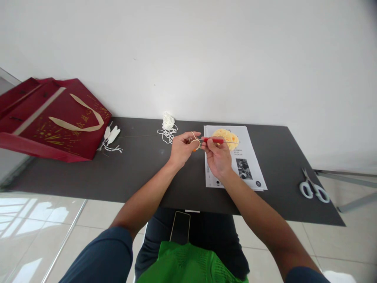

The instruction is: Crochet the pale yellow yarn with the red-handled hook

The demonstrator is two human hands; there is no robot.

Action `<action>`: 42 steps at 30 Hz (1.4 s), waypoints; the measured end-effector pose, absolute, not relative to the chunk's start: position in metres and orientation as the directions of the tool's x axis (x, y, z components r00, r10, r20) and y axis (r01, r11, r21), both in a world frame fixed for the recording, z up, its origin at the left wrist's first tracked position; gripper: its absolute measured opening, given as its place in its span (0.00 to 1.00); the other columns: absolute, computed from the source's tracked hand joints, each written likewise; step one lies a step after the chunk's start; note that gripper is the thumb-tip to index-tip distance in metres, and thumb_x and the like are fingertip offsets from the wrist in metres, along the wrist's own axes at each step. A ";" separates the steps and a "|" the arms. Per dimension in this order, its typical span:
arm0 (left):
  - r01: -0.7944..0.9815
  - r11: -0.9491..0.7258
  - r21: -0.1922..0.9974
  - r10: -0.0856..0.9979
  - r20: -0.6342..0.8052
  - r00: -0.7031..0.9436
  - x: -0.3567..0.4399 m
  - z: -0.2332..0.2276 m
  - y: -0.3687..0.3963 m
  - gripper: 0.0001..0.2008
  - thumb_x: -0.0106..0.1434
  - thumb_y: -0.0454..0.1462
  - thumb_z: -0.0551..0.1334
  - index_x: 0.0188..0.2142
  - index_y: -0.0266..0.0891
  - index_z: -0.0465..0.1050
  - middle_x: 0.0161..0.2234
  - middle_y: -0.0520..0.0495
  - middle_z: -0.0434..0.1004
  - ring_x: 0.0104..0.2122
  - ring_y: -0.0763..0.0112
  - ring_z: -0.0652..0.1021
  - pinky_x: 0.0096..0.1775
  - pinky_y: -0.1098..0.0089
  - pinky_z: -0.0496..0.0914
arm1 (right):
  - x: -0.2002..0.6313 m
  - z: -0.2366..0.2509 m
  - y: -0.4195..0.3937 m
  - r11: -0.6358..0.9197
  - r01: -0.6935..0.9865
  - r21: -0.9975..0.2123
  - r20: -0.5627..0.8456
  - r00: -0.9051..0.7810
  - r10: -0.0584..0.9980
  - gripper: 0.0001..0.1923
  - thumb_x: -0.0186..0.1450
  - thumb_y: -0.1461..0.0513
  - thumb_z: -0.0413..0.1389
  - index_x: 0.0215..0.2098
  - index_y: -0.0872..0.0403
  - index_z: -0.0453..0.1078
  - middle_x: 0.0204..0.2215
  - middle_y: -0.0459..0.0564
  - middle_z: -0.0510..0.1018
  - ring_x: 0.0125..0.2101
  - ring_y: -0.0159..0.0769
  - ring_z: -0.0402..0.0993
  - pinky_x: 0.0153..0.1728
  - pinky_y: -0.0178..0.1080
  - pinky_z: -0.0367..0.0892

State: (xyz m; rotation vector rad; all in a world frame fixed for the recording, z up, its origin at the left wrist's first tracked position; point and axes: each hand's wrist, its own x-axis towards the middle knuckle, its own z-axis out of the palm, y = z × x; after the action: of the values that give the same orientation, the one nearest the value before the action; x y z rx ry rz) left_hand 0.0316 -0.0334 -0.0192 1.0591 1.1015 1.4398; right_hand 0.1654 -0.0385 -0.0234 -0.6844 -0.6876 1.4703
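Note:
Both hands are raised over the middle of the dark table, close together. My right hand (218, 157) is closed on a crochet hook (214, 140) with a red grip, its thin metal shaft pointing left. The fingers of my left hand (183, 148) pinch a small orange and pale yarn piece (195, 145), with a strand looped over the index finger. The hook's tip meets this piece, but the exact stitch is too small to make out. Just behind my right hand, a yellow yarn bundle (231, 138) lies on printed sheets (255, 175).
White yarn (168, 122) rests near the wall with loose strands. On the left stand a red gift bag (67, 125) and white feather-like pieces (112, 135). Scissors (313, 186) lie near the table's right edge. A phone (180, 227) is on my lap.

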 end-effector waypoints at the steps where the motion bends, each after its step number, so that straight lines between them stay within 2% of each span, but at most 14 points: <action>1: -0.207 -0.079 0.975 0.992 0.057 -0.110 0.032 -0.020 -0.034 0.16 0.52 0.34 0.72 0.42 0.37 0.83 0.26 0.51 0.79 0.24 0.76 0.74 0.29 0.72 0.69 | 0.165 -0.024 -0.039 -0.003 -0.634 -0.773 0.006 -0.011 1.000 0.11 0.59 0.58 0.71 0.34 0.50 0.73 0.33 0.43 0.86 0.27 0.28 0.81 0.34 0.34 0.82; 6: -0.249 -0.117 0.961 0.988 0.087 -0.128 0.033 -0.020 -0.035 0.13 0.55 0.37 0.72 0.41 0.39 0.84 0.28 0.50 0.80 0.26 0.76 0.75 0.31 0.72 0.70 | 0.162 -0.024 -0.041 0.056 -0.596 -0.801 0.054 0.022 0.998 0.10 0.61 0.58 0.69 0.35 0.49 0.74 0.33 0.43 0.86 0.28 0.30 0.81 0.35 0.37 0.82; 10: -0.232 -0.149 0.961 0.984 0.121 -0.131 0.031 -0.020 -0.034 0.15 0.55 0.36 0.72 0.44 0.42 0.84 0.29 0.52 0.80 0.26 0.78 0.74 0.33 0.73 0.69 | 0.162 -0.022 -0.044 0.189 -0.441 -0.877 0.155 0.114 0.981 0.08 0.62 0.58 0.68 0.37 0.49 0.76 0.36 0.44 0.86 0.29 0.30 0.81 0.36 0.37 0.81; 13: -0.254 -0.139 0.957 0.987 0.115 -0.108 0.030 -0.020 -0.033 0.18 0.54 0.36 0.72 0.46 0.43 0.83 0.29 0.53 0.80 0.28 0.77 0.75 0.35 0.71 0.71 | 0.164 -0.020 -0.046 0.238 -0.297 -0.925 0.203 0.145 0.968 0.07 0.62 0.57 0.67 0.37 0.49 0.78 0.37 0.45 0.86 0.30 0.30 0.81 0.35 0.36 0.80; 18: -0.399 -0.066 0.915 0.996 0.034 -0.088 0.031 -0.016 -0.032 0.20 0.52 0.36 0.74 0.46 0.41 0.82 0.32 0.51 0.83 0.30 0.75 0.78 0.38 0.70 0.71 | 0.165 -0.018 -0.050 0.246 -0.231 -0.941 0.210 0.171 0.963 0.07 0.63 0.56 0.67 0.38 0.48 0.81 0.37 0.46 0.86 0.30 0.31 0.81 0.36 0.38 0.79; 21: -0.495 -0.012 0.869 0.994 -0.044 -0.101 0.033 -0.016 -0.032 0.22 0.50 0.36 0.76 0.46 0.40 0.82 0.32 0.50 0.83 0.30 0.76 0.78 0.40 0.69 0.71 | 0.164 -0.021 -0.054 0.298 -0.109 -0.948 0.276 0.181 0.944 0.07 0.63 0.57 0.66 0.41 0.45 0.83 0.38 0.46 0.86 0.34 0.35 0.82 0.44 0.43 0.80; 24: -0.548 -0.013 0.836 0.990 -0.068 -0.127 0.035 -0.017 -0.032 0.23 0.48 0.36 0.77 0.46 0.41 0.82 0.31 0.51 0.83 0.32 0.75 0.79 0.42 0.69 0.71 | 0.165 -0.027 -0.057 0.404 -0.031 -0.914 0.394 0.163 0.904 0.08 0.62 0.59 0.67 0.40 0.40 0.84 0.42 0.46 0.87 0.43 0.40 0.83 0.55 0.48 0.76; 28: -0.608 0.008 0.794 0.989 -0.096 -0.113 0.036 -0.016 -0.032 0.23 0.48 0.34 0.77 0.45 0.39 0.82 0.31 0.51 0.82 0.33 0.74 0.80 0.42 0.69 0.71 | 0.167 -0.032 -0.056 0.478 0.034 -0.878 0.479 0.076 0.875 0.12 0.62 0.61 0.67 0.42 0.36 0.83 0.46 0.44 0.87 0.47 0.42 0.82 0.59 0.52 0.73; 32: -0.656 0.081 0.751 0.988 -0.148 -0.048 0.031 -0.011 -0.032 0.21 0.48 0.33 0.77 0.44 0.37 0.82 0.32 0.49 0.82 0.31 0.75 0.79 0.41 0.70 0.71 | 0.167 -0.031 -0.056 0.422 -0.048 -0.905 0.417 0.088 0.905 0.10 0.60 0.60 0.69 0.39 0.38 0.83 0.46 0.44 0.87 0.47 0.42 0.82 0.57 0.51 0.75; 35: -0.658 0.103 0.746 0.989 -0.147 -0.012 0.028 -0.008 -0.032 0.21 0.48 0.33 0.76 0.44 0.37 0.82 0.32 0.48 0.83 0.30 0.76 0.79 0.40 0.70 0.71 | 0.164 -0.028 -0.053 0.277 -0.214 -0.937 0.257 0.116 0.959 0.08 0.60 0.58 0.69 0.39 0.44 0.84 0.41 0.46 0.87 0.36 0.37 0.83 0.44 0.45 0.80; 37: -0.636 0.090 0.766 0.993 -0.121 -0.005 0.027 -0.008 -0.032 0.20 0.49 0.33 0.76 0.44 0.37 0.82 0.31 0.49 0.82 0.30 0.76 0.78 0.39 0.70 0.71 | 0.163 -0.026 -0.049 0.209 -0.328 -0.921 0.185 0.104 0.977 0.08 0.61 0.58 0.68 0.40 0.46 0.83 0.37 0.45 0.87 0.30 0.33 0.81 0.36 0.41 0.80; 42: -0.565 0.035 0.825 0.999 -0.051 -0.012 0.029 -0.010 -0.032 0.19 0.49 0.32 0.75 0.43 0.39 0.83 0.31 0.51 0.81 0.28 0.78 0.77 0.36 0.72 0.69 | 0.166 -0.020 -0.041 0.160 -0.494 -0.855 0.154 0.052 0.987 0.08 0.61 0.57 0.69 0.37 0.48 0.78 0.36 0.44 0.86 0.29 0.31 0.80 0.31 0.37 0.78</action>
State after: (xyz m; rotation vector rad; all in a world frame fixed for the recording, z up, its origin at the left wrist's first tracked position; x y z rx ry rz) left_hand 0.0290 -0.0324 -0.0103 0.7147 0.7964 1.4210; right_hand 0.1655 -0.0415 -0.0201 -0.7146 -0.8872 1.2854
